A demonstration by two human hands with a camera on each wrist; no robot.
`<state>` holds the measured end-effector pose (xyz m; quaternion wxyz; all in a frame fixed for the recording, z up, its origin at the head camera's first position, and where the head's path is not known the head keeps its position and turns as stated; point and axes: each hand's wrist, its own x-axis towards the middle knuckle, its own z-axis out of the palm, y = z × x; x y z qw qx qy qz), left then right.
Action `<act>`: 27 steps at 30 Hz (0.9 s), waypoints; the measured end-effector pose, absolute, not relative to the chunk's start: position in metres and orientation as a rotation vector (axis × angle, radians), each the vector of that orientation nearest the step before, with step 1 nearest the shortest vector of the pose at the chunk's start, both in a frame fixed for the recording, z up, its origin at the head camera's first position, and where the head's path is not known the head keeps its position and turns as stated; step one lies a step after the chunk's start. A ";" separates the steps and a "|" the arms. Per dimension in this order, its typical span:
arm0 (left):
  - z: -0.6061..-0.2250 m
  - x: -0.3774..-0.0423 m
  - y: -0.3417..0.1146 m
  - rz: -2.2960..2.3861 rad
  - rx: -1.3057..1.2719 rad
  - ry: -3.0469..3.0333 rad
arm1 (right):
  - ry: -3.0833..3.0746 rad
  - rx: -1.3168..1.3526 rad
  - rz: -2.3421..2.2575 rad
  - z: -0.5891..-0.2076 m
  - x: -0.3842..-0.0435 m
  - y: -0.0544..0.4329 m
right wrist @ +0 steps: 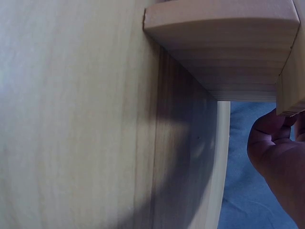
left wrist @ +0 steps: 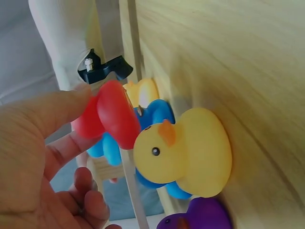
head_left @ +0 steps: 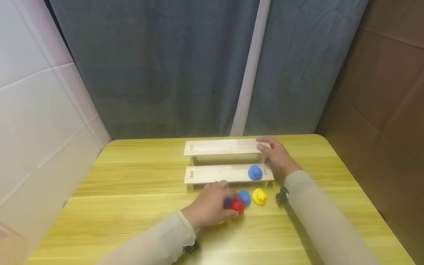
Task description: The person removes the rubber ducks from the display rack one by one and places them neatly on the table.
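Observation:
My left hand [head_left: 212,204] pinches a red rubber duck [left wrist: 116,114] between thumb and fingers, above the table in front of the lower wooden shelf [head_left: 215,175]. Close under it in the left wrist view are a yellow duck [left wrist: 202,152] and a purple duck [left wrist: 207,214]. My right hand [head_left: 276,156] grips the right end of the rear wooden shelf [head_left: 222,147], the thumb over its top. In the right wrist view, curled fingers meet the board's edge. One blue duck [head_left: 255,172] sits near the right end of the lower shelf.
Right of the left hand, a blue duck [head_left: 244,197] and another yellow duck [head_left: 260,196] stand on the table [head_left: 132,206]. A grey curtain [head_left: 159,73] hangs behind the table's far edge. Brown sheeting [head_left: 381,110] lines the right side, white sheeting [head_left: 43,103] the left.

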<state>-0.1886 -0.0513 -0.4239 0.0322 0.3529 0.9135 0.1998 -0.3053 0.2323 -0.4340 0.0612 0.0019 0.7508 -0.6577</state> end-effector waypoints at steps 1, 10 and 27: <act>-0.425 -0.189 -0.051 0.604 1.092 2.814 | 2.274 0.005 -1.990 -0.434 -0.305 0.232; -0.431 -0.188 -0.046 0.491 1.132 2.837 | 2.305 -0.027 -1.989 -0.437 -0.309 0.233; -0.433 -0.184 -0.039 0.373 1.119 2.834 | 2.316 -0.027 -1.969 -0.440 -0.310 0.237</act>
